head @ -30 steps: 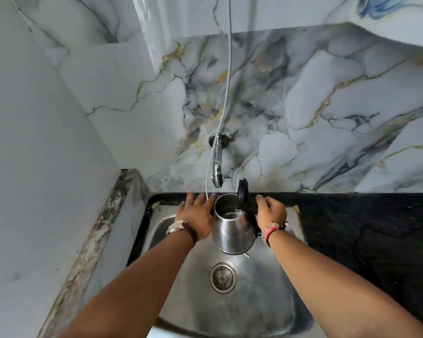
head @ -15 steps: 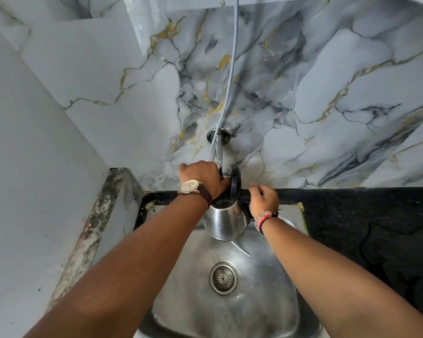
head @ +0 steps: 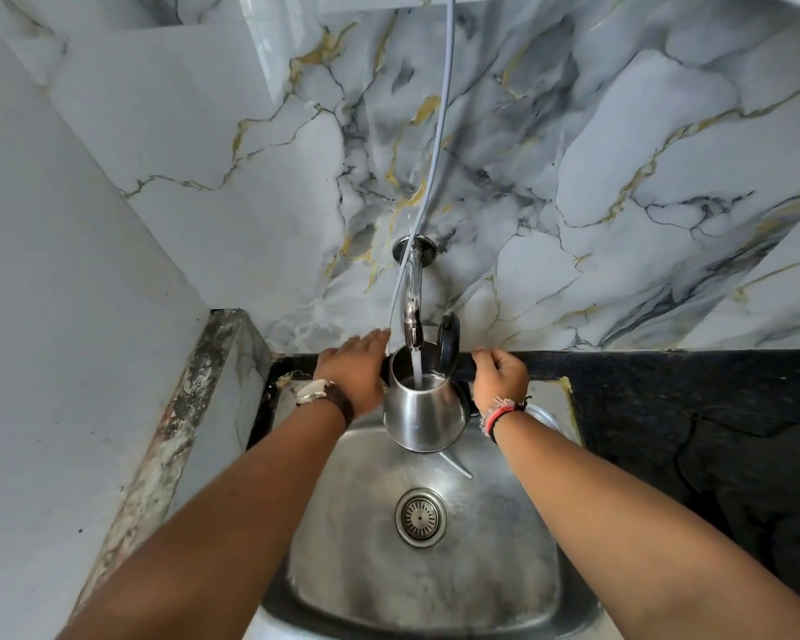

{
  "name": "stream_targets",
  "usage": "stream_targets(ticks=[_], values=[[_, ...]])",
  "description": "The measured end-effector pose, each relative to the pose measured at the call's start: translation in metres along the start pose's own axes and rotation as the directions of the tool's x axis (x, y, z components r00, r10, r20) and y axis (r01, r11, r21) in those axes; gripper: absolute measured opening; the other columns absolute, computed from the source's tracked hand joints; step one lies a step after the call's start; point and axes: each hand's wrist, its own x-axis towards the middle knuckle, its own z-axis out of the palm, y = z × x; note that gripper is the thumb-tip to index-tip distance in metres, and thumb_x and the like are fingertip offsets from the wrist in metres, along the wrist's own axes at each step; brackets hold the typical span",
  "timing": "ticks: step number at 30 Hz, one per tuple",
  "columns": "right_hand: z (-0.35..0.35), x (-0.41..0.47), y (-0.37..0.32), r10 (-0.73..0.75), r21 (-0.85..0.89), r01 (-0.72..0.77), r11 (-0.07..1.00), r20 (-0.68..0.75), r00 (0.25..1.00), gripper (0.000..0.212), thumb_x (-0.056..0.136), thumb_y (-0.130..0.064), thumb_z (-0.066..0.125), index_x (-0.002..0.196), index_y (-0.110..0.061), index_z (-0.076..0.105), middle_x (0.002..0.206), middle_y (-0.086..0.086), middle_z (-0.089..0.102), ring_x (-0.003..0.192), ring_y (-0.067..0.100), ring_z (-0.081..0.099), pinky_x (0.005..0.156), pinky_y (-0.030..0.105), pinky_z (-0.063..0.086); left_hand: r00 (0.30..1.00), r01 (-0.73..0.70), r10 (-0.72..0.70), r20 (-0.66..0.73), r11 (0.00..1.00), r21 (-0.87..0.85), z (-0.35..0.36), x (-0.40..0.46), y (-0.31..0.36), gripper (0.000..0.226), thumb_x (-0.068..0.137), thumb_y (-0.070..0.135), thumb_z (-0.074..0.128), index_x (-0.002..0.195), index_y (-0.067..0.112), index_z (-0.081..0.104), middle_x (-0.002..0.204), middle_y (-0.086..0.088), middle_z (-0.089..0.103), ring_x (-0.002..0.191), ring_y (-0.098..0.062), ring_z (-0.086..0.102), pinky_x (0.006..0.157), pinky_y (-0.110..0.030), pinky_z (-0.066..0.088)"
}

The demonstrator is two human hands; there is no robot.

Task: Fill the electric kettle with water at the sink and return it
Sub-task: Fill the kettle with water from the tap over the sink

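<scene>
Backdrop: marble-pattern wall, black counter (head: 693, 408) at right
Right hand (head: 499, 378): curled around kettle handle, frame centre-right
Left hand (head: 354, 374): flat, fingers extended, resting against kettle side — grasping nothing
Kettle (head: 423, 413): steel, lid up, held over sink (head: 504, 570) — frame centre
Tap (head: 413, 311): water stream falling into kettle mouth
Drain (head: 421, 516): below kettle

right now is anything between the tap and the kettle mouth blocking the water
Nothing visible does. The lid is flipped up to the right of the tap, so the stream falls straight into the open kettle. The left hand lies beside the kettle's left side, clear of the stream; the right hand grips the handle side.
</scene>
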Motion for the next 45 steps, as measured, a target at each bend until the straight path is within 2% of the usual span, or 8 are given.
stream_targets(ticks=[3,7,14,21,35,40,43,45], values=[[-0.003,-0.005,0.000,-0.002,0.006,0.002,1.000,-0.016,1.000,0.051,0.087,-0.027,0.064,0.043,-0.022,0.040,0.036,-0.011,0.031,0.051,0.021,0.031,0.055,0.030,0.028,0.998,0.004,-0.012,0.062,0.991,0.132,0.025,-0.009,0.006,0.100,0.082,0.035,0.053,0.161,0.020,-0.006,0.172,-0.002,-0.004,0.156,-0.033,-0.001,0.123,-0.057,0.006],[-0.007,-0.010,-0.003,-0.014,-0.009,0.014,1.000,-0.041,0.999,0.053,0.089,-0.023,0.065,0.044,-0.020,0.038,0.037,-0.010,0.029,0.052,0.019,0.029,0.054,0.031,0.024,0.999,0.038,-0.037,-0.006,0.990,0.135,0.042,-0.015,0.014,0.102,0.090,0.038,0.056,0.159,0.016,-0.016,0.170,-0.006,-0.018,0.155,-0.035,-0.012,0.123,-0.059,-0.003],[-0.012,-0.012,0.000,-0.002,-0.040,0.000,0.999,-0.036,0.999,0.050,0.089,-0.029,0.066,0.048,-0.015,0.041,0.041,-0.009,0.032,0.052,0.021,0.032,0.055,0.031,0.028,0.999,0.045,-0.042,-0.021,0.986,0.161,0.048,-0.023,0.020,0.099,0.094,0.049,0.048,0.158,0.011,-0.019,0.169,-0.009,-0.020,0.153,-0.037,-0.017,0.122,-0.059,-0.007],[-0.012,-0.013,-0.005,-0.006,-0.057,0.004,0.998,-0.035,0.999,0.052,0.091,-0.024,0.066,0.047,-0.016,0.041,0.039,-0.009,0.034,0.051,0.020,0.034,0.055,0.031,0.028,0.999,0.037,-0.034,-0.028,0.990,0.135,0.045,-0.022,0.020,0.099,0.094,0.045,0.050,0.158,0.012,-0.018,0.169,-0.009,-0.020,0.154,-0.036,-0.017,0.123,-0.060,-0.006],[-0.011,-0.013,0.001,-0.003,-0.068,0.001,0.998,-0.029,1.000,0.052,0.090,-0.031,0.066,0.045,-0.019,0.044,0.035,-0.010,0.035,0.050,0.022,0.036,0.055,0.032,0.033,0.999,0.043,-0.042,-0.010,0.989,0.143,0.048,-0.025,0.020,0.096,0.094,0.040,0.048,0.158,0.012,-0.017,0.169,-0.008,-0.019,0.154,-0.034,-0.015,0.123,-0.059,-0.006],[-0.010,-0.014,0.002,0.001,-0.074,-0.003,0.997,-0.029,1.000,0.049,0.088,-0.033,0.065,0.044,-0.022,0.048,0.036,-0.009,0.036,0.050,0.024,0.038,0.054,0.033,0.035,0.999,0.047,-0.047,-0.002,0.988,0.145,0.051,-0.025,0.017,0.094,0.092,0.029,0.047,0.158,0.013,-0.018,0.169,-0.008,-0.019,0.155,-0.034,-0.014,0.123,-0.059,-0.006],[-0.011,-0.014,-0.001,-0.010,-0.089,0.006,0.996,-0.038,0.999,0.053,0.090,-0.028,0.066,0.043,-0.020,0.044,0.035,-0.008,0.036,0.049,0.022,0.036,0.054,0.032,0.032,0.998,0.056,-0.056,-0.006,0.991,0.120,0.049,-0.022,0.015,0.085,0.095,0.025,0.040,0.160,0.016,-0.014,0.171,-0.005,-0.013,0.156,-0.032,-0.009,0.123,-0.060,-0.004],[-0.011,-0.014,0.000,-0.015,-0.094,0.012,0.996,-0.037,0.999,0.052,0.090,-0.029,0.066,0.043,-0.021,0.045,0.035,-0.008,0.036,0.049,0.023,0.037,0.054,0.032,0.033,0.994,0.090,-0.088,-0.065,0.995,0.035,0.039,-0.020,0.014,0.075,0.098,0.023,0.036,0.162,0.021,-0.003,0.172,-0.002,0.001,0.157,-0.029,-0.002,0.124,-0.058,0.001]])
